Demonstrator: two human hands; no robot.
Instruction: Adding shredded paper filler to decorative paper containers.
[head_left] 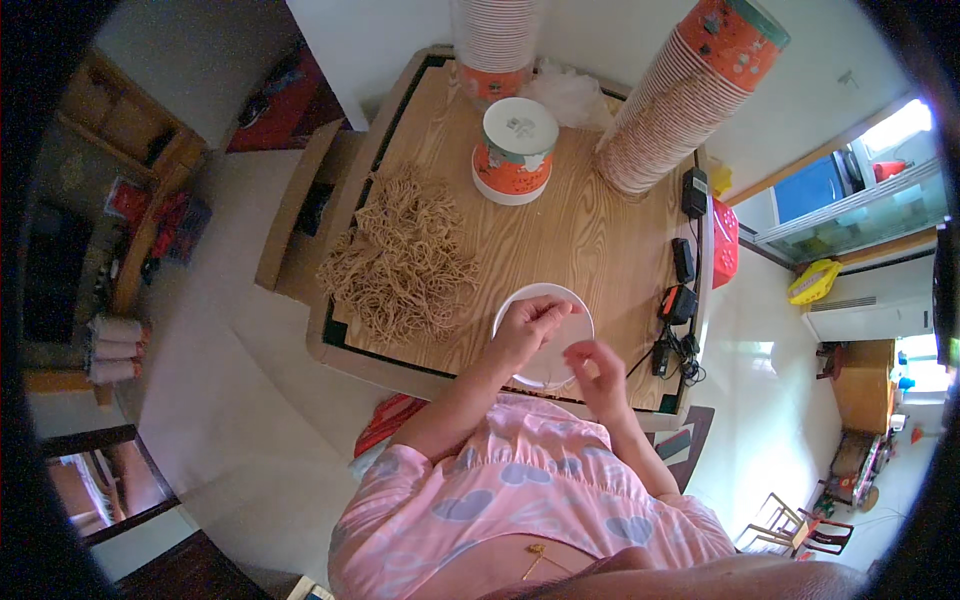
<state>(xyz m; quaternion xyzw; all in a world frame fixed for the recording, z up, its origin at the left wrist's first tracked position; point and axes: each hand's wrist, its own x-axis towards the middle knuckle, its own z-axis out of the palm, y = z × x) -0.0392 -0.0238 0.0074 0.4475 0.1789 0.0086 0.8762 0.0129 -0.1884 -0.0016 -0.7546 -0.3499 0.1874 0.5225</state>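
In front of my body a round white paper tub [549,366] stands with its open mouth up. My left hand [533,330] is over it, thumb and fingers pressed together; anything between them is too small to make out. At the tub's right side my right hand [599,378] has its fingers curled in a pinch, slightly blurred, and I cannot see what they hold. To the left lies a heap of tan twisted cords [405,260]. Beyond the hands, an orange, green and white paper tub [513,165] sits upside down.
A tall leaning stack of paper tubs [680,105] rises at the table's back right, another stack [495,50] at the back. Crumpled clear plastic [567,95] lies between them. Black adapters and cables [680,305] line the right edge of the wood-grain table [580,240].
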